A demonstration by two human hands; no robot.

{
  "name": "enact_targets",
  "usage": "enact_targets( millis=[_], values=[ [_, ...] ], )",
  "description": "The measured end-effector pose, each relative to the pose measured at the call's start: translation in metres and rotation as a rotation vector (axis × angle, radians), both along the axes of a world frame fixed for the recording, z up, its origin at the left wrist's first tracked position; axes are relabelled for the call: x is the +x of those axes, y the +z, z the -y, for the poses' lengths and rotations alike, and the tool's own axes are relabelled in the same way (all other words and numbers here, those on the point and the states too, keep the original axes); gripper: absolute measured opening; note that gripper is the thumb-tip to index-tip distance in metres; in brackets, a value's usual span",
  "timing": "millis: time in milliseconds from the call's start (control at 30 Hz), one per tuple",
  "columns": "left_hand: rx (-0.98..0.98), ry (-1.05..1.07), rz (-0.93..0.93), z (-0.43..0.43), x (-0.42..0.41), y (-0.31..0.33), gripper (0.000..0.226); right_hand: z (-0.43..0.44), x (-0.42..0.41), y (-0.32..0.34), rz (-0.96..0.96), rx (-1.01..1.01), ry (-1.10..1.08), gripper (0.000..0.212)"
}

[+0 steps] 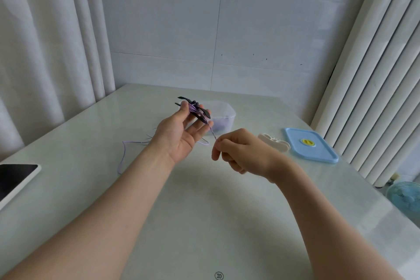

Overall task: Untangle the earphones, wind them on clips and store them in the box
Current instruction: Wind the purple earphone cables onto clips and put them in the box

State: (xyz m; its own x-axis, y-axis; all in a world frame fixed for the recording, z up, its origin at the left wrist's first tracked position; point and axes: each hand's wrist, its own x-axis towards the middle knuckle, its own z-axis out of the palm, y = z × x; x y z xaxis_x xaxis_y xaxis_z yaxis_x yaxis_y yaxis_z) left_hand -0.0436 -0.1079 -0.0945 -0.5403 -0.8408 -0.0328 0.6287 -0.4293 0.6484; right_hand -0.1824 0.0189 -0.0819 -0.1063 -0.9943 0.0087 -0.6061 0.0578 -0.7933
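**Purple cable wound onto a black clip**

Head view. Held the black clip (205, 115) up above the table (204, 211) in the left hand (179, 134), pinched between thumb and fingertips, with several turns of the purple cable (192, 108) already round its middle. Pinched the free strand just below the clip in the right hand (241, 150), fingers curled in on it. Left the rest of the cable trailing loose on the table behind the left wrist.

Judged best at this step: kept the strand lightly taut, laid each turn beside the last, fed slack off the table without snags, and steadied the clip so no turn slipped over its ends.

Found the clear box (229, 112) open just behind the clip, something purple inside. Noted white clips (276, 142) and a blue lid (311, 145) to the right, touching or nearly so. Noted a tablet (16, 177) at the left edge of the pale, glossy table. Saw white curtains on both sides, a tiled wall behind and a small fan (406, 195) low on the right.
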Motion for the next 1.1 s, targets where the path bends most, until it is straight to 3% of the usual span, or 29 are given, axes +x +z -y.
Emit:
enact_targets(
  millis=[200,300,400,467,533,633,733,867,933,1100],
  values=[
    [-0.037,0.31,0.172,0.007,0.005,0.002,0.028,-0.006,-0.009,0.01,0.049,0.041,-0.222,0.04],
    [-0.162,0.364,0.323,0.006,0.008,0.002,0.025,-0.001,-0.019,0.005,-0.221,0.035,-0.345,0.052],
    [-0.244,0.341,0.322,0.002,0.005,0.004,0.021,0.001,-0.018,-0.003,-0.508,0.01,-0.437,0.041],
    [-0.297,0.285,0.302,0.0,0.001,0.003,0.03,0.001,-0.01,-0.005,-0.566,-0.106,-0.453,0.03],
    [-0.336,0.223,0.303,-0.003,-0.003,0.001,0.035,0.004,-0.003,-0.005,-0.51,-0.263,-0.431,0.032],
    [-0.375,0.162,0.277,-0.007,-0.007,0.0,0.031,0.006,0.01,-0.003,-0.133,-0.396,-0.405,0.035],
    [-0.412,0.113,0.261,-0.012,-0.008,0.001,0.028,0.01,0.015,-0.008,0.132,-0.325,-0.353,0.039],
    [-0.441,0.139,0.313,-0.01,-0.008,-0.001,0.032,0.01,0.014,-0.008,0.443,-0.244,-0.311,0.023],
    [-0.428,0.164,0.297,-0.009,-0.008,-0.001,0.027,0.008,0.012,-0.004,0.387,-0.179,-0.298,0.015],
    [-0.523,0.273,0.363,-0.005,-0.007,-0.006,0.018,0.002,0.009,0.0,0.221,-0.013,-0.189,0.031]
  ],
)
